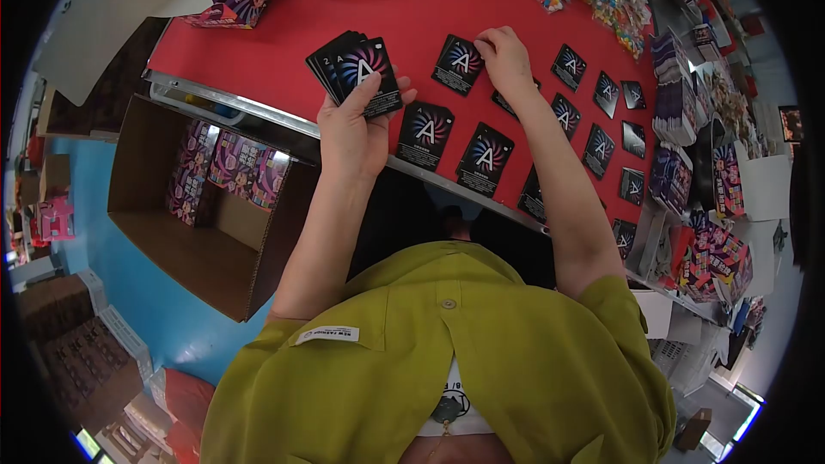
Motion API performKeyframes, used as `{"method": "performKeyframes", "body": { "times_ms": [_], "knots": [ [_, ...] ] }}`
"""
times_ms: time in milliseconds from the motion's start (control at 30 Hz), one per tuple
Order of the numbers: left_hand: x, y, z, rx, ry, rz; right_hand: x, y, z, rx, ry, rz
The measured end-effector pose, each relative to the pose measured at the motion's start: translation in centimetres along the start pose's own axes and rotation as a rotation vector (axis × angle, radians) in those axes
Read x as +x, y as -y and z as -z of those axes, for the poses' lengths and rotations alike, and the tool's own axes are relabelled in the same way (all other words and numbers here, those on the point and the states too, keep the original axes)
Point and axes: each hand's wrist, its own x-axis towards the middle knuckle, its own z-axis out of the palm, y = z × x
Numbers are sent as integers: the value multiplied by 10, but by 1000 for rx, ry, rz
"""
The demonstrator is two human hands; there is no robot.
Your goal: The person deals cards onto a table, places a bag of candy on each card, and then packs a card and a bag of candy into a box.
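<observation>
Several black cards fan out as a stack (pixel 357 73) clamped in the left hand (pixel 354 129) over the red table (pixel 275 26); farther right, the right hand (pixel 505 58) pinches one card (pixel 458 64) lying on that table, beside a row of cards (pixel 601 120).

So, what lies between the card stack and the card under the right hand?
In the head view, only bare red table lies between the card stack and that card.
</observation>
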Motion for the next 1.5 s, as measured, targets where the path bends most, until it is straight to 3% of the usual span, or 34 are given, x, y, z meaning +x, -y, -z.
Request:
{"method": "performKeyframes", "body": {
  "times_ms": [67, 200, 267, 367, 800, 1133, 1200, 1267, 1400, 1500],
  "knots": [
    [-2, 4, 2, 35, 18, 48, -6, 7, -1, -45, -162, 59],
    [-7, 14, -1, 78, 99, 188, -15, 40, 24, 115, -196, 123],
    [-11, 20, -5, 96, 158, 255, -24, 74, 49, 784, 285, -186],
    [-14, 23, -12, 111, 204, 307, -33, 78, 49, 859, 307, -77],
    [-16, 22, -13, 62, 154, 182, -50, 79, 56, 1060, 302, -169],
    [-8, 10, -1, 27, 55, 140, -40, 86, 44, 999, 403, -94],
    [4, 11, 11, 10, 39, -42, -30, 84, 36, 999, 410, -106],
    [10, -5, 18, -39, -37, -107, -11, 82, 27, 1006, 296, -246],
    [17, -26, 36, -24, -132, -190, 29, 61, -5, 867, 294, -241],
    [11, -26, 35, -19, -148, -175, 35, 67, -27, 23, 54, 52]
  ]
}}
